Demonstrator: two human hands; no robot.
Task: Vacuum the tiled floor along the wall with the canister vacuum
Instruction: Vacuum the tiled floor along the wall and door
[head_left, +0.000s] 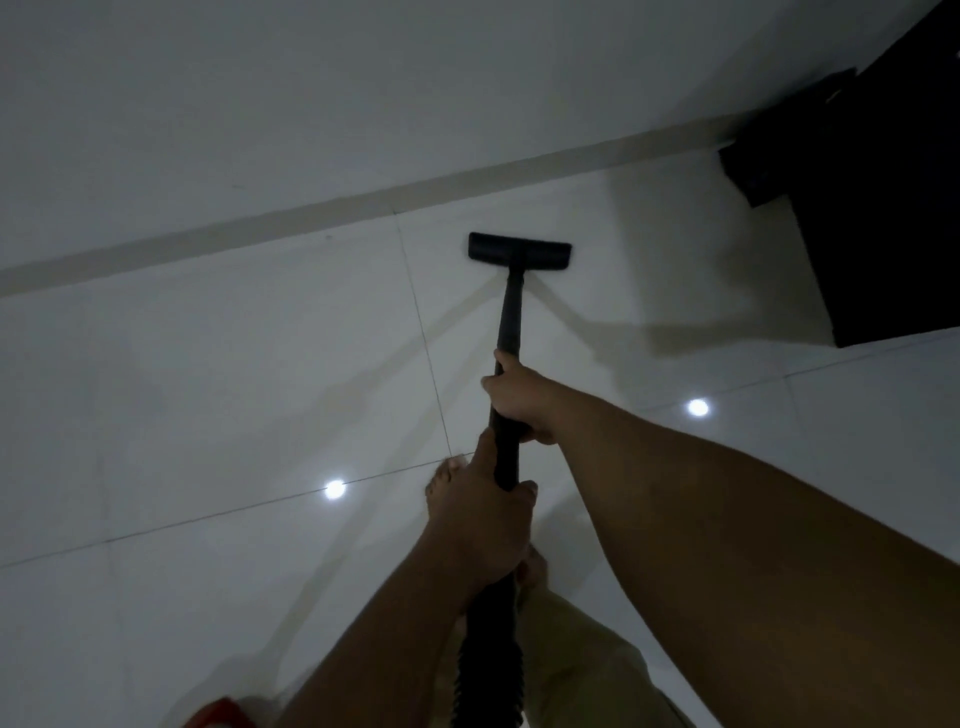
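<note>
A black vacuum wand (509, 317) runs from my hands down to a flat black floor head (519, 251). The head rests on the pale glossy tiled floor (234, 374), a short way out from the skirting strip (311, 213) at the foot of the white wall (311, 104). My right hand (519, 397) grips the wand higher along its length. My left hand (488, 514) grips it lower, where the wand meets the ribbed black hose (488, 649). The hose drops out of view at the bottom edge. The canister is hidden, apart from perhaps a red corner (221, 714).
A dark cabinet (883, 208) stands against the wall at the right, close to the floor head. My bare feet (447, 478) stand on the tiles under my hands. Two ceiling-light reflections shine on the floor. Open tiles stretch to the left along the wall.
</note>
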